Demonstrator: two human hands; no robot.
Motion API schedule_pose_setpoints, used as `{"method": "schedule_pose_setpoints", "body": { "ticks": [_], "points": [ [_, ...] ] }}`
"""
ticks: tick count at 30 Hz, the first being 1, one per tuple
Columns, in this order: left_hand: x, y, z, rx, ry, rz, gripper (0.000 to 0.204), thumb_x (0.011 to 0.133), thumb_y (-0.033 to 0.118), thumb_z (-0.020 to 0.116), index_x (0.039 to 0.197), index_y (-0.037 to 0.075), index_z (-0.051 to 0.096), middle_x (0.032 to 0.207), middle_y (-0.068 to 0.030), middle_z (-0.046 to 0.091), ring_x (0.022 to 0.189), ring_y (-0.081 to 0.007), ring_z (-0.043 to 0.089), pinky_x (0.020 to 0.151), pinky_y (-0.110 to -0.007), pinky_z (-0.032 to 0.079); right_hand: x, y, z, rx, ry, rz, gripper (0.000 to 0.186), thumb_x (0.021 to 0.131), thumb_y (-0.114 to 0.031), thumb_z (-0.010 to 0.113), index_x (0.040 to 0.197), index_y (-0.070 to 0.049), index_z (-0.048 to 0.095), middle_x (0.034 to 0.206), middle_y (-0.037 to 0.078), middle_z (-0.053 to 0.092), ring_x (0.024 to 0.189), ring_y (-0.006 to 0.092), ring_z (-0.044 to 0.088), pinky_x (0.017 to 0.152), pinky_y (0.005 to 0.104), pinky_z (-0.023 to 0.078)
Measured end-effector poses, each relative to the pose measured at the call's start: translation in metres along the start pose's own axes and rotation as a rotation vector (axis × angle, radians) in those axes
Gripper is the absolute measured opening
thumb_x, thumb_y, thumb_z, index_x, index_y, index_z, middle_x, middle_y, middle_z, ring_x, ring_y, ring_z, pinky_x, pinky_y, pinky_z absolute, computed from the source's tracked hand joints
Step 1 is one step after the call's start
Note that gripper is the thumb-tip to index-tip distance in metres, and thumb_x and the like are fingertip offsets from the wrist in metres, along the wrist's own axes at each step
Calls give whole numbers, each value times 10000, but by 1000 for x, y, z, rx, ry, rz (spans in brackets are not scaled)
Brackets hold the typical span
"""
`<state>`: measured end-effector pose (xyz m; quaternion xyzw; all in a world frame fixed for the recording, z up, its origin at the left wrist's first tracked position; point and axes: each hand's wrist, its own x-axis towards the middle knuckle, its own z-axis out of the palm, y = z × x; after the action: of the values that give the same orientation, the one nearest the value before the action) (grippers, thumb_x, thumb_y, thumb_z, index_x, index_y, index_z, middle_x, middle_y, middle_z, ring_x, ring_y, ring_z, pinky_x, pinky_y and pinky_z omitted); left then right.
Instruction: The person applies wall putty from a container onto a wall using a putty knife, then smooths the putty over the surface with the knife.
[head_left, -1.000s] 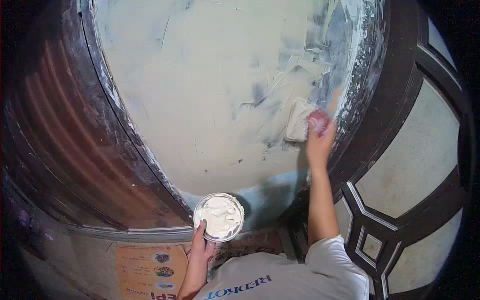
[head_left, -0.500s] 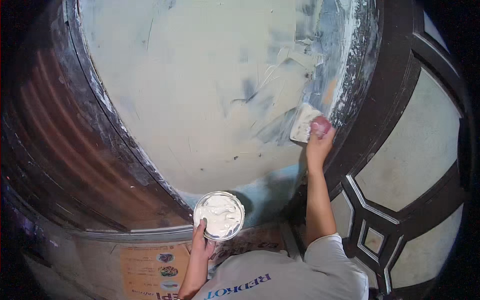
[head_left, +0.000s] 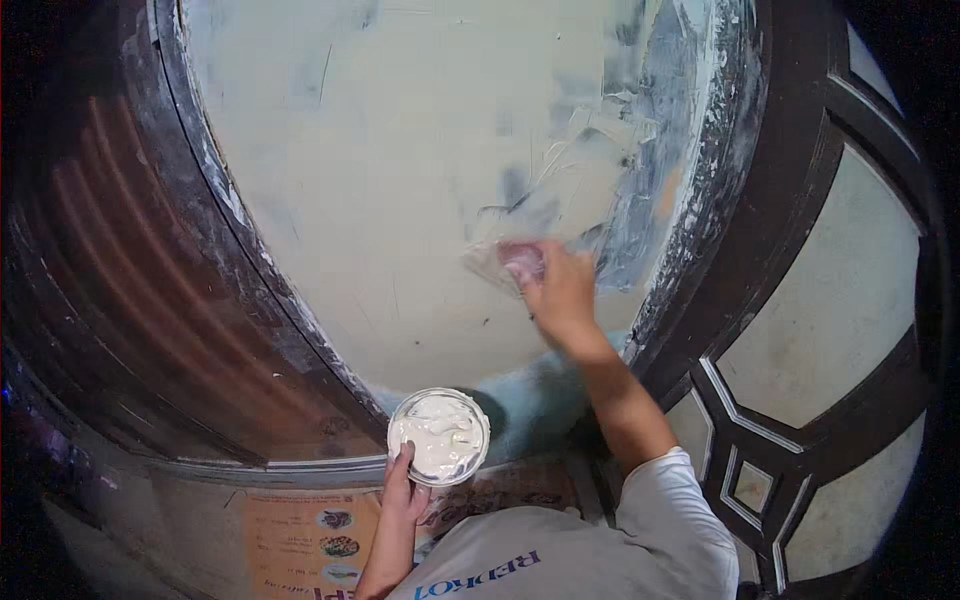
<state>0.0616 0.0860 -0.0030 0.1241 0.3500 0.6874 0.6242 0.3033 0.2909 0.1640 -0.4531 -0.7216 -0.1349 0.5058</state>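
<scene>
Right hand (head_left: 566, 296), clamped on red-handled spreader (head_left: 521, 261), swept left across wall (head_left: 380, 220), likely a smoothing pass; left hand (head_left: 402, 492) grips paste tub (head_left: 440, 390).

The wall (head_left: 380, 200) at twelve o'clock was streaked cream and blue-grey; the handle (head_left: 520, 262) was coloured pinkish red, the paste (head_left: 438, 428) toward seven creamy white.

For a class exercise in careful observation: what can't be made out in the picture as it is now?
All in the head view:
Outline of the spreading tool in the right hand: blurred.
Underside of the left hand's grip: the left hand is partly hidden by the round container.
Container's inside bottom: covered by white paste.
Top of the pale surface: cut off by the upper edge.
</scene>
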Motion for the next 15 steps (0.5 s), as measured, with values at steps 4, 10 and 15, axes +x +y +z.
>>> {"method": "schedule_pose_setpoints", "body": {
  "ticks": [4,10,15],
  "points": [
    [-6,3,-4,-8,-8,43,469,968,260,539,1340,1,417,1312,-157,538,1160,-269,574,992,-412,487,54,11,-54,161,360,349,410,856,-299,683,1119,-38,506,914,192,645,871,356,593,796,447,429],
    [0,-4,-7,-11,-45,37,496,975,269,523,1379,16,388,1325,-156,529,1166,-269,570,975,-399,499,-2,40,-26,628,444,373,368,865,-198,681,1128,-9,506,1022,190,613,936,301,625,816,390,482],
    [0,-8,1,39,-76,-11,519,968,278,534,1385,17,368,1318,-153,533,1161,-276,573,954,-400,514,-80,41,9,431,-64,286,339,823,-199,718,1029,1,537,892,189,621,848,315,641,756,377,502]
  ]
}}
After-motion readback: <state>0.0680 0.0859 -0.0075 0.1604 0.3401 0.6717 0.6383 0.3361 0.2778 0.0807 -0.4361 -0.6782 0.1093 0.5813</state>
